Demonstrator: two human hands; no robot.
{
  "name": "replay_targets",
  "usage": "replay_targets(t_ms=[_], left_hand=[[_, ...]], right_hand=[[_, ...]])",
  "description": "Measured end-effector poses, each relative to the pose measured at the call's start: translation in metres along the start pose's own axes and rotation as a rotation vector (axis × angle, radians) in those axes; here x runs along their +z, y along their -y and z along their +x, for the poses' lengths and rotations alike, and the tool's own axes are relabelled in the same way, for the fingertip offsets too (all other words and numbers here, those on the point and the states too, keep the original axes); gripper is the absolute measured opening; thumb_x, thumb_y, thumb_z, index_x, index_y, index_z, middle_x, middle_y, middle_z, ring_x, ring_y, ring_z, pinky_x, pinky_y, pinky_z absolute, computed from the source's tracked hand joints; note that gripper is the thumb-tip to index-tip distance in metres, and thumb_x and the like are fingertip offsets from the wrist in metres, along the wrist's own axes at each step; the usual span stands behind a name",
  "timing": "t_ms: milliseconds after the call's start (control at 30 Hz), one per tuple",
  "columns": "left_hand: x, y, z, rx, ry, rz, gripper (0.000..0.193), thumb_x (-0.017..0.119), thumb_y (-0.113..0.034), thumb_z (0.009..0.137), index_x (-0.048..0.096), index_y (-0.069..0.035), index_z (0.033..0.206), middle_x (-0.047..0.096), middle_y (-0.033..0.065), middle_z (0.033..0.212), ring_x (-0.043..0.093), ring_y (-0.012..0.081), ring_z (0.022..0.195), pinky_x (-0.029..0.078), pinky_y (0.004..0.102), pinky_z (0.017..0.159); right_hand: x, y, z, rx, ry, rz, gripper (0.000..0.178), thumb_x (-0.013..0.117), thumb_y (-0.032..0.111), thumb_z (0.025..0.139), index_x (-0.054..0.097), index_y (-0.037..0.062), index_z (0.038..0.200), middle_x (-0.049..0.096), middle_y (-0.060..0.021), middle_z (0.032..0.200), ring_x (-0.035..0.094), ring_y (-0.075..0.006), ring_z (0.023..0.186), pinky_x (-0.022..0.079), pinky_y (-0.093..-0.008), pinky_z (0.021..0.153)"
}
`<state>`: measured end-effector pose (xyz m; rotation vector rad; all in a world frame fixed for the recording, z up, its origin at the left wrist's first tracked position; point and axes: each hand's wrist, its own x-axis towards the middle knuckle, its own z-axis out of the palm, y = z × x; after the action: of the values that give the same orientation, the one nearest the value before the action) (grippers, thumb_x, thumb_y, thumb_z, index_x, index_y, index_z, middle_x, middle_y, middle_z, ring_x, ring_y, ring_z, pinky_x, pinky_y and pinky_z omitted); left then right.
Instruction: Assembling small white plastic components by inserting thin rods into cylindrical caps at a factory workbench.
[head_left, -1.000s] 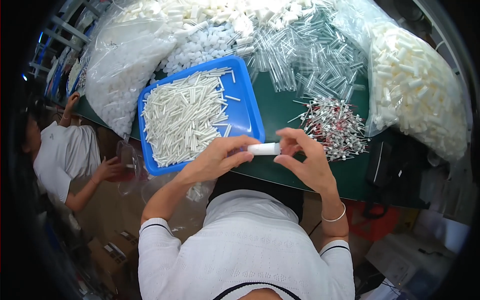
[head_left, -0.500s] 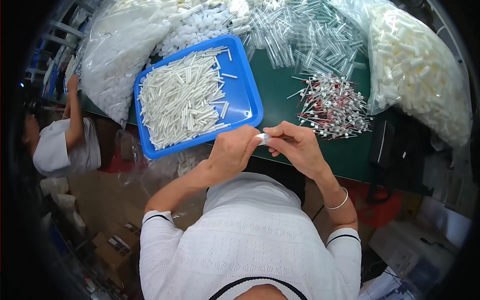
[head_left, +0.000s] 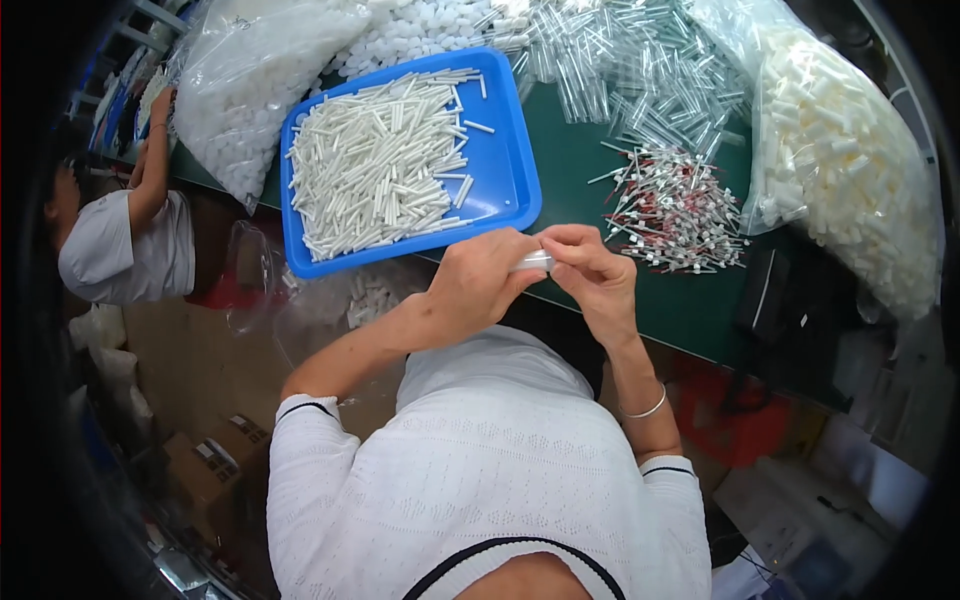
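Note:
Both of my hands meet in front of my body, just past the near edge of the green table. My left hand (head_left: 478, 275) is closed around a short clear plastic tube (head_left: 534, 261) that has something whitish inside. At the tube's right end, the thumb and fingers of my right hand (head_left: 598, 280) are pinched together on it; any smaller part between them is hidden. Close beyond my left hand lies a blue tray (head_left: 510, 205) heaped with thin white sticks (head_left: 375, 165). Right of my right hand is a pile of small white-and-red pieces with thin stems (head_left: 678, 212).
Clear plastic tubes (head_left: 640, 65) are heaped at the back of the green table (head_left: 570, 165). A bag of white caps (head_left: 235, 110) stands left, and a bag of cream-white cylinders (head_left: 845, 165) right. A black box (head_left: 775, 295) sits at the right edge. Another person (head_left: 135, 235) works far left.
My hands have shifted slightly right and turned, so more of the tube shows between them. The whole view has also moved a little. The right hand's fingers have closed in on the tube's end.

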<state>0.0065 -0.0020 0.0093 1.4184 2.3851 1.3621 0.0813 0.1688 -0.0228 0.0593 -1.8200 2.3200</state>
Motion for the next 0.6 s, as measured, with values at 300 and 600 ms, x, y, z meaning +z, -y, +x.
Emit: replay_targets(t_ms=[300, 600], left_hand=[[-0.002, 0.004, -0.010, -0.351, 0.008, -0.240, 0.021, 0.068, -0.005, 0.082, 0.058, -0.003, 0.100, 0.060, 0.0100, 0.079, 0.060, 0.0204, 0.067, 0.046, 0.0315, 0.058], [0.002, 0.016, -0.022, -0.042, 0.000, 0.134, 0.027, 0.071, -0.006, 0.077, 0.058, -0.002, 0.101, 0.057, 0.0141, 0.081, 0.059, 0.0324, 0.071, 0.046, 0.0373, 0.061]], right_hand=[[0.005, -0.003, 0.004, 0.097, 0.003, 0.095, 0.022, 0.063, -0.007, 0.083, 0.068, -0.0008, 0.104, 0.060, -0.0102, 0.107, 0.058, -0.0155, 0.099, 0.047, -0.0259, 0.086], [0.001, 0.003, 0.008, 0.056, 0.142, -0.136, 0.019, 0.065, -0.005, 0.083, 0.070, 0.0016, 0.101, 0.062, -0.0088, 0.102, 0.059, -0.0129, 0.093, 0.048, -0.0241, 0.080]])
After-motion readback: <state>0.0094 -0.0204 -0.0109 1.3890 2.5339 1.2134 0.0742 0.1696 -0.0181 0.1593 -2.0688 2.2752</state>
